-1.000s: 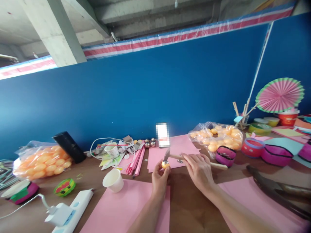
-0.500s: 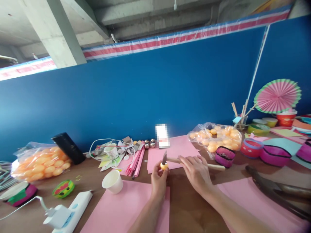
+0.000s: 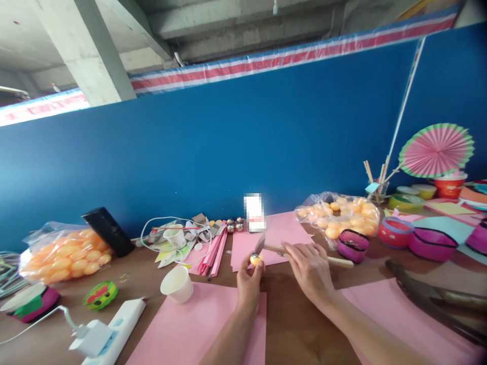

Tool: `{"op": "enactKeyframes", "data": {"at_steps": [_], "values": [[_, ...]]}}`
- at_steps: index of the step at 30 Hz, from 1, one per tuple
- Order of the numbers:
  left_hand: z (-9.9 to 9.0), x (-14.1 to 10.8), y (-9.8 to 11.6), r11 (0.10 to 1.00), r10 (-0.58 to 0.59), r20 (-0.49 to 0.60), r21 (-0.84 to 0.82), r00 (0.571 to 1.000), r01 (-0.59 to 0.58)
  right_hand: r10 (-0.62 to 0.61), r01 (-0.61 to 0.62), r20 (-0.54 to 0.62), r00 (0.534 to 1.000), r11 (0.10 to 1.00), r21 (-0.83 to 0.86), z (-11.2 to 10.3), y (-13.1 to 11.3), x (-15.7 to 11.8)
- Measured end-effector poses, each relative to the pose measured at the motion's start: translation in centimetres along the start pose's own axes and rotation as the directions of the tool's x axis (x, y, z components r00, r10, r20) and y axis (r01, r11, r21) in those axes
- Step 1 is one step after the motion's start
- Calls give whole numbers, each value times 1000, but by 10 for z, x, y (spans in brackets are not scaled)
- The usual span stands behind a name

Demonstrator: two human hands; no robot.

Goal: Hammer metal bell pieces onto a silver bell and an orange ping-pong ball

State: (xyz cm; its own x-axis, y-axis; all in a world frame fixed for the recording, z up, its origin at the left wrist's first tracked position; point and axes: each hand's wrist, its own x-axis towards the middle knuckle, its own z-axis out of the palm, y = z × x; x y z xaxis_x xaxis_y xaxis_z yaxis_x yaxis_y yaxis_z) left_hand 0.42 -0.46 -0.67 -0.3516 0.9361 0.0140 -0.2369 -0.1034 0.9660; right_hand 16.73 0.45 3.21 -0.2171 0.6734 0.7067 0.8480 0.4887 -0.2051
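My left hand [image 3: 249,284] pinches a small orange-yellow ball [image 3: 256,260] between thumb and fingers. The ball looks like the table tennis balls in the bags, and a shiny dark patch shows on its top. In my right hand [image 3: 310,268] is a hammer [image 3: 337,261] with a pale wooden handle, gripped partway along. Its narrow grey metal head tilts over the ball and appears to touch it, though I cannot tell for sure. Under my left forearm lies a pink sheet [image 3: 198,329], with a white paper cup [image 3: 177,285] on it.
Bags of orange balls [image 3: 72,261] lie left and right. A power strip [image 3: 125,317], a green round case [image 3: 101,295] and a black box [image 3: 107,232] occupy the left. Shiny metal balls [image 3: 235,225] sit behind my hands. Purple pouches [image 3: 431,244] and curved dark wood [image 3: 426,299] are at right.
The hammer's head has tipped further to the right over the ball, and more of the ball's dark patch shows. My right hand has shifted very slightly; my left hand stays put.
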Motion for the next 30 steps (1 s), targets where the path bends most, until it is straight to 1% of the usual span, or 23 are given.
{"op": "enactKeyframes", "data": {"at_steps": [3, 6, 8, 11, 14, 17, 20, 25, 30], "values": [[0, 0, -2, 1000, -3, 17, 6, 1000, 3, -23, 23, -5, 1000, 1000, -5, 1, -1, 0], [1, 0, -3, 999, 19, 27, -39, 999, -18, -7, 7, -33, 999, 1000, -12, 1, 0, 1], [1, 0, -2, 998, 32, 31, -55, 999, -30, -9, 9, -31, 999, 1000, -19, 0, 1, 1], [1, 0, -1, 999, 25, 27, -23, 999, -24, -44, 44, -15, 999, 999, -19, 1, 0, 1], [0, 0, 1, 1000, 29, -1, 4, 1000, -29, -30, 30, -17, 999, 999, -18, 0, -1, 1], [1, -2, 2, 1000, 14, 11, 21, 1000, -14, -14, 14, -7, 1000, 1000, -25, -1, -2, 1], [2, -2, 2, 1000, 19, 19, 15, 1000, -19, -38, 38, 7, 999, 999, -21, -2, -2, 1], [2, -3, 3, 1000, -1, -2, 4, 1000, 1, -26, 26, -42, 999, 1000, -2, -3, -1, 2], [3, -4, 4, 1000, -4, 29, 30, 1000, 3, -58, 58, 3, 998, 998, 12, -3, -1, 2]]}}
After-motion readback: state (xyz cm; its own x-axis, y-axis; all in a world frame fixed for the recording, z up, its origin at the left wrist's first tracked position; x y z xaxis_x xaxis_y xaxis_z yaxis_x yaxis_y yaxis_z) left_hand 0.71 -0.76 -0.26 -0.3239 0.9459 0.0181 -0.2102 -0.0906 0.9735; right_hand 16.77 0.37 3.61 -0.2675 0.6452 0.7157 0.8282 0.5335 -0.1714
